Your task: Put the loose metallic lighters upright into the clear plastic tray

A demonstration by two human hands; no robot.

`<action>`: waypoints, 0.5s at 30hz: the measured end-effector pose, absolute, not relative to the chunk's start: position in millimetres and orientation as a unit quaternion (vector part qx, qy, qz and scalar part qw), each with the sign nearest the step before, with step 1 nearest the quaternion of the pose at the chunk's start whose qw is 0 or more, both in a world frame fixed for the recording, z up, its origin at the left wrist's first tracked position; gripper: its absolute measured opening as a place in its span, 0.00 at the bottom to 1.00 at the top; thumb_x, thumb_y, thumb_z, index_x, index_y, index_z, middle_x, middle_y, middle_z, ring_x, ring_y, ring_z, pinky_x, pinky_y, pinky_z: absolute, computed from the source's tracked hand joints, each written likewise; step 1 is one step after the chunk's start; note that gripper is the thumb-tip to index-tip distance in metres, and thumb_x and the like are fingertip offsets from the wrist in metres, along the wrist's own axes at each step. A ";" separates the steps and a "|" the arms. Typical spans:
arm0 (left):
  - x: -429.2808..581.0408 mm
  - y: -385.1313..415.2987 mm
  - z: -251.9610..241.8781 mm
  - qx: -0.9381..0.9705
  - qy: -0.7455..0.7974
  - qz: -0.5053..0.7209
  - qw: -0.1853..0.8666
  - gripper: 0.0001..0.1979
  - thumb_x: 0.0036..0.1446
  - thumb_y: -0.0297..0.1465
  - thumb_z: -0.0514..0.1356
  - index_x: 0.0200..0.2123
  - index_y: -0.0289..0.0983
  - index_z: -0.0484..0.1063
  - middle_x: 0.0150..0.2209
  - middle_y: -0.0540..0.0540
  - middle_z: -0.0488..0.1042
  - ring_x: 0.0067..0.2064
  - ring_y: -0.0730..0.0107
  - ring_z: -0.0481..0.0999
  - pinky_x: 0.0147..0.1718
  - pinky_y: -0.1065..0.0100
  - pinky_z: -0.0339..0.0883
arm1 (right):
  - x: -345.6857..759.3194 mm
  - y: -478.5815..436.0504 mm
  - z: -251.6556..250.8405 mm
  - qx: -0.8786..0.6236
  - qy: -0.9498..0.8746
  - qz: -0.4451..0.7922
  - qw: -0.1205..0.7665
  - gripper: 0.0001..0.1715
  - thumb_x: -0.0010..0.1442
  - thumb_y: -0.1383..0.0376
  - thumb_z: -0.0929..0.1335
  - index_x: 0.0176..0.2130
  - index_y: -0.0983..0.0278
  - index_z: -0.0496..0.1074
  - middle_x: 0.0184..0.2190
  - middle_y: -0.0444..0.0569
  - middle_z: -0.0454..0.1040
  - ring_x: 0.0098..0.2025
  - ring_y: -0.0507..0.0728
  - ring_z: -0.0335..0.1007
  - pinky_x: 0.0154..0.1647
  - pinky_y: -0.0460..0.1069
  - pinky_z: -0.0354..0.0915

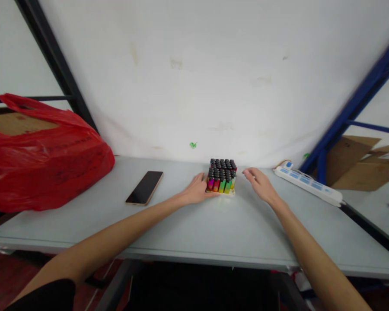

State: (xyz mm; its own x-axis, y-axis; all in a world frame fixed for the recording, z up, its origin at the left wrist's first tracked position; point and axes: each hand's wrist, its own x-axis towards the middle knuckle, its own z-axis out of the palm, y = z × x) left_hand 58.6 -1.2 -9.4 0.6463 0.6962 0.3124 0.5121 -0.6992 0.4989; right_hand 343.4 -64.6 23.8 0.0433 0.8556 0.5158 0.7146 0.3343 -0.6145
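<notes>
Rows of upright cigarette lighters [223, 175] with black tops and bodies of several colours stand packed together in a low, pale tray [228, 193] on the grey table. My left hand [196, 190] grips the tray's left front corner, its thumb along the front edge and its fingers at the left side. To the right of the lighters, my right hand [259, 183] hovers close to the tabletop without touching them. Its fingers are slightly curved and apart, with nothing visible in them.
A black-screened phone [145, 188] lies left of my left hand. The far left holds a bulging red plastic bag [52, 160]. A white power strip [307, 185] runs along the right side, near cardboard boxes [356, 162]. Behind the table [168, 233] rises a white wall [220, 77].
</notes>
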 end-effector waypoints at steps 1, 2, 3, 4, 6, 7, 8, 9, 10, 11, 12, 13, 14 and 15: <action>63.5 -1.5 -11.1 0.882 0.361 0.244 0.179 0.39 0.54 0.61 0.63 0.59 0.39 0.69 0.58 0.36 0.69 0.61 0.41 0.65 0.64 0.45 0.57 | 344.1 -57.6 17.5 -0.568 -0.665 0.119 0.470 0.33 0.65 0.37 0.62 0.45 0.61 0.76 0.47 0.54 0.78 0.49 0.62 0.72 0.51 0.56 0.68; 67.7 -1.7 -12.1 0.876 0.379 0.242 0.171 0.40 0.53 0.61 0.63 0.58 0.39 0.68 0.57 0.35 0.70 0.60 0.39 0.66 0.63 0.44 0.57 | 344.2 -49.8 11.2 -0.566 -0.633 0.169 0.501 0.34 0.64 0.37 0.63 0.49 0.59 0.75 0.53 0.55 0.75 0.54 0.63 0.71 0.54 0.57 0.68; 71.3 -1.5 -12.2 0.873 0.391 0.241 0.165 0.41 0.52 0.62 0.63 0.58 0.38 0.68 0.56 0.35 0.70 0.60 0.38 0.66 0.62 0.43 0.57 | 343.4 -41.4 5.5 -0.560 -0.594 0.223 0.532 0.35 0.63 0.36 0.63 0.51 0.58 0.74 0.58 0.55 0.72 0.58 0.63 0.69 0.55 0.58 0.68; 74.2 -0.8 -11.5 0.871 0.397 0.241 0.162 0.42 0.52 0.62 0.63 0.59 0.37 0.67 0.56 0.34 0.70 0.60 0.37 0.66 0.62 0.42 0.56 | 341.6 -32.7 0.9 -0.551 -0.553 0.275 0.561 0.35 0.62 0.35 0.64 0.53 0.56 0.73 0.62 0.54 0.69 0.62 0.63 0.66 0.58 0.58 0.68; 78.4 2.3 -8.4 0.871 0.385 0.249 0.175 0.46 0.49 0.61 0.65 0.63 0.38 0.64 0.59 0.34 0.69 0.62 0.36 0.65 0.63 0.41 0.55 | 334.1 -15.1 -4.1 -0.530 -0.479 0.350 0.606 0.34 0.60 0.35 0.65 0.54 0.53 0.72 0.66 0.51 0.65 0.67 0.62 0.61 0.63 0.59 0.65; 79.8 4.6 -6.4 0.872 0.372 0.256 0.191 0.49 0.47 0.59 0.68 0.64 0.38 0.62 0.61 0.34 0.68 0.63 0.36 0.64 0.64 0.41 0.55 | 328.2 -6.9 -4.3 -0.521 -0.451 0.373 0.622 0.34 0.60 0.35 0.65 0.54 0.52 0.72 0.67 0.49 0.65 0.69 0.61 0.59 0.65 0.59 0.63; 80.8 7.0 -4.5 0.871 0.358 0.264 0.210 0.52 0.44 0.57 0.70 0.66 0.38 0.60 0.63 0.34 0.67 0.64 0.36 0.64 0.64 0.42 0.56 | 320.9 0.5 -3.3 -0.512 -0.428 0.391 0.634 0.34 0.59 0.35 0.65 0.54 0.52 0.72 0.66 0.48 0.66 0.69 0.61 0.59 0.66 0.59 0.62; 81.4 9.4 -2.9 0.868 0.345 0.272 0.230 0.54 0.42 0.55 0.72 0.67 0.38 0.58 0.64 0.34 0.66 0.65 0.37 0.63 0.64 0.42 0.57 | 312.4 6.8 -1.4 -0.501 -0.411 0.408 0.643 0.34 0.59 0.35 0.65 0.53 0.52 0.72 0.65 0.48 0.68 0.68 0.60 0.60 0.67 0.59 0.62; 81.5 11.5 -1.7 0.865 0.335 0.279 0.248 0.56 0.40 0.53 0.74 0.68 0.39 0.56 0.66 0.35 0.65 0.65 0.37 0.63 0.64 0.42 0.57 | 303.3 11.7 0.9 -0.485 -0.397 0.429 0.650 0.34 0.59 0.35 0.65 0.52 0.53 0.72 0.62 0.48 0.71 0.67 0.60 0.64 0.66 0.58 0.63; 81.1 13.2 -1.0 0.862 0.326 0.285 0.263 0.57 0.40 0.51 0.75 0.69 0.39 0.56 0.66 0.35 0.65 0.66 0.37 0.64 0.64 0.42 0.58 | 294.1 14.9 3.3 -0.466 -0.385 0.454 0.655 0.33 0.58 0.35 0.65 0.50 0.54 0.72 0.58 0.48 0.74 0.63 0.61 0.68 0.65 0.58 0.65; 80.2 14.2 -0.6 0.860 0.318 0.290 0.275 0.57 0.40 0.50 0.75 0.69 0.39 0.55 0.66 0.36 0.65 0.66 0.36 0.64 0.64 0.41 0.58 | 285.4 16.4 5.5 -0.442 -0.377 0.480 0.657 0.33 0.57 0.35 0.65 0.48 0.55 0.72 0.54 0.48 0.77 0.60 0.61 0.71 0.63 0.58 0.67; 78.8 14.5 -0.5 0.858 0.311 0.293 0.284 0.57 0.41 0.50 0.75 0.69 0.40 0.55 0.66 0.36 0.67 0.65 0.37 0.65 0.63 0.41 0.59 | 277.7 16.1 7.1 -0.422 -0.375 0.504 0.654 0.32 0.56 0.35 0.66 0.45 0.56 0.72 0.50 0.48 0.79 0.57 0.62 0.74 0.60 0.58 0.69; 76.8 14.3 -0.6 0.858 0.302 0.295 0.292 0.56 0.42 0.49 0.74 0.69 0.40 0.56 0.65 0.37 0.68 0.65 0.37 0.66 0.63 0.42 0.60 | 271.4 14.3 8.1 -0.407 -0.377 0.524 0.647 0.31 0.56 0.35 0.67 0.42 0.57 0.72 0.47 0.48 0.81 0.54 0.63 0.76 0.58 0.59 0.71; 74.4 13.5 -0.8 0.859 0.293 0.295 0.299 0.55 0.42 0.49 0.74 0.69 0.39 0.56 0.64 0.37 0.69 0.64 0.38 0.67 0.63 0.43 0.61 | 266.4 11.3 8.4 -0.397 -0.383 0.537 0.639 0.31 0.55 0.35 0.67 0.40 0.57 0.71 0.44 0.48 0.81 0.52 0.63 0.77 0.56 0.59 0.72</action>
